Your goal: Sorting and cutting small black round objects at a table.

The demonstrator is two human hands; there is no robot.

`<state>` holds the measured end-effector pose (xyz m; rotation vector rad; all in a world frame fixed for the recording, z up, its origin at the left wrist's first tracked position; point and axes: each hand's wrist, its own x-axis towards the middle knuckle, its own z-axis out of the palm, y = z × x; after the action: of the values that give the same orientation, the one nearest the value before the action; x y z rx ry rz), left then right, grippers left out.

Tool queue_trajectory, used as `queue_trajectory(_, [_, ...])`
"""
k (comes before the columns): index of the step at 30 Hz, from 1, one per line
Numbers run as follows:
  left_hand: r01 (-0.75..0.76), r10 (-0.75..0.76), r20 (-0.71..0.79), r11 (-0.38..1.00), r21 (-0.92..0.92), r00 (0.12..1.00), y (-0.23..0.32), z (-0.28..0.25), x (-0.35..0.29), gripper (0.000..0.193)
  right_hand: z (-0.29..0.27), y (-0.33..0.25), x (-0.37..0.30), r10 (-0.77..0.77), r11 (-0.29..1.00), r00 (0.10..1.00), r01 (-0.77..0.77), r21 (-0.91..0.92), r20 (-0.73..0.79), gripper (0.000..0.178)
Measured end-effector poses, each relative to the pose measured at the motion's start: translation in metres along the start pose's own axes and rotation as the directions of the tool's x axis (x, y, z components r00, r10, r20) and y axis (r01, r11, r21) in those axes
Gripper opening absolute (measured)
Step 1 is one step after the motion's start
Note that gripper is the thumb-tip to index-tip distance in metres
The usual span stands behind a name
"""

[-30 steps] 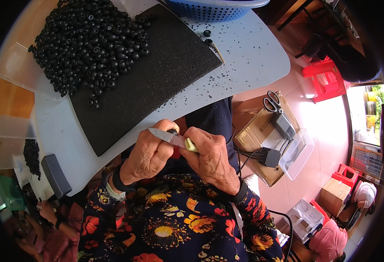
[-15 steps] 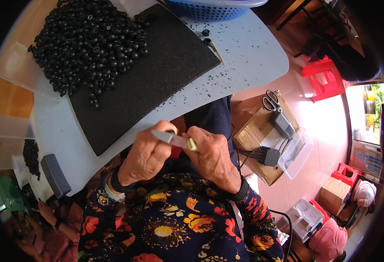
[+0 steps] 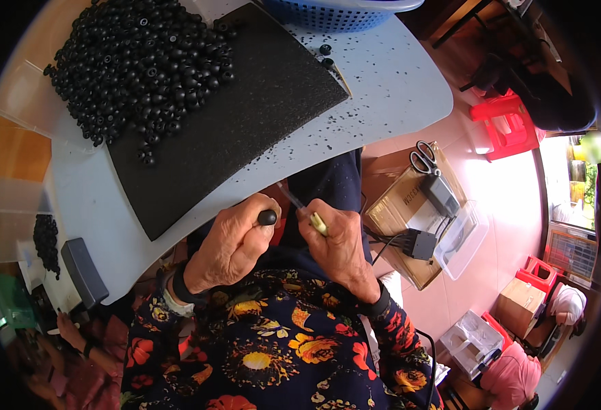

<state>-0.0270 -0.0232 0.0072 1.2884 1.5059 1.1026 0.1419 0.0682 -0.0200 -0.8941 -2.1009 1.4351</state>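
My left hand point(image 3: 231, 240) is closed around a small black rounded piece point(image 3: 267, 217), which shows between thumb and forefinger. In my right hand point(image 3: 338, 242) is a knife with a pale yellow-green handle point(image 3: 319, 223). Its thin blade point(image 3: 291, 196) points up and to the left, apart from the black piece. Both hands are over my lap, just off the table's near edge. A large heap of similar black pieces point(image 3: 143, 75) lies on a dark mat point(image 3: 225, 130) ahead and to the left.
The pale table point(image 3: 389, 102) carries black scraps, a thin stick and a blue perforated basket point(image 3: 334, 17). At left are clear plastic bins point(image 3: 14, 212) and a grey box point(image 3: 85, 273). Scissors point(image 3: 424, 158) lie on a cardboard box point(image 3: 410, 198) at right. Another person's hand point(image 3: 72, 333) shows lower left.
The knife blade has swung away from the black piece, from lying across my left fingers to pointing up-left. My hands have moved slightly apart, and the black piece now shows plainly.
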Motion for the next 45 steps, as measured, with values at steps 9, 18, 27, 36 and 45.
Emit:
queue_trajectory(9, [-0.017,0.018,-0.019,1.000,0.009,1.000,-0.003,-0.005,-0.001,0.011,0.005,-0.014,0.010,-0.177,0.978,0.978,0.187,-0.090,0.109,0.020])
queue_trajectory(18, [-0.028,0.031,0.008,0.980,-0.196,0.999,0.001,-0.005,-0.006,0.014,-0.005,-0.004,0.019,0.103,0.988,0.990,-0.092,0.121,-0.095,0.016])
queue_trajectory(27, [-0.098,0.094,-0.139,0.995,-0.018,0.986,0.004,-0.001,-0.009,0.019,0.013,-0.058,0.033,-0.123,0.988,0.986,0.111,0.103,0.109,0.021])
queue_trajectory(36, [-0.201,0.152,-0.290,0.969,-0.147,0.945,-0.007,-0.011,-0.006,0.019,-0.034,-0.103,0.146,-0.410,0.912,0.840,0.371,-0.175,-0.356,0.015])
queue_trajectory(45, [-0.081,0.021,-0.236,0.965,-0.248,0.972,-0.007,-0.026,-0.018,0.019,0.012,-0.068,0.190,-0.321,0.895,0.940,0.340,-0.288,0.114,0.016])
